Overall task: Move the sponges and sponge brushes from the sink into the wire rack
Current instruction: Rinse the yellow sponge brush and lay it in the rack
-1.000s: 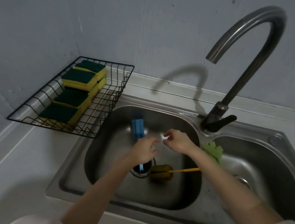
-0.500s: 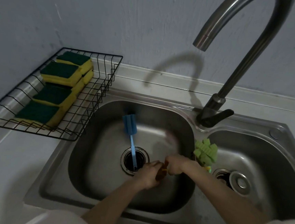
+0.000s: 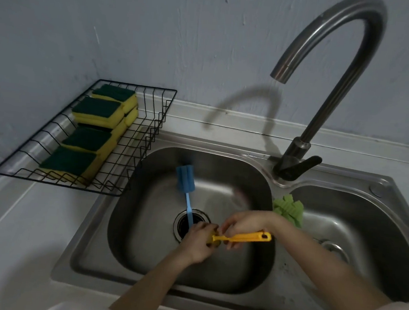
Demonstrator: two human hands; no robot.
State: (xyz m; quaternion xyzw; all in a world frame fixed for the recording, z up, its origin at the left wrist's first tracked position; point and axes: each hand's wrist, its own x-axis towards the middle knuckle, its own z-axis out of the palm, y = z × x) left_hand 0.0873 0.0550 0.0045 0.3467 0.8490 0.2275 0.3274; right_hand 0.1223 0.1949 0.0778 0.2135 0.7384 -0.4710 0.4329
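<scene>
Both hands hold the yellow sponge brush over the left basin, near the drain. My left hand is closed around its sponge head, which is mostly hidden. My right hand grips the yellow handle. A blue sponge brush lies in the left basin with its handle reaching over the drain. A green sponge brush rests on the divider between the basins. The black wire rack at the left holds several yellow-and-green sponges.
A tall curved faucet rises behind the steel double sink, its spout above the left basin. The right basin has a drain strainer. The rack sits on a grey countertop in the wall corner.
Both hands dropped from the middle of the basin to the yellow brush by the drain and took hold of it; it now sits raised between them. The camera view shifted.
</scene>
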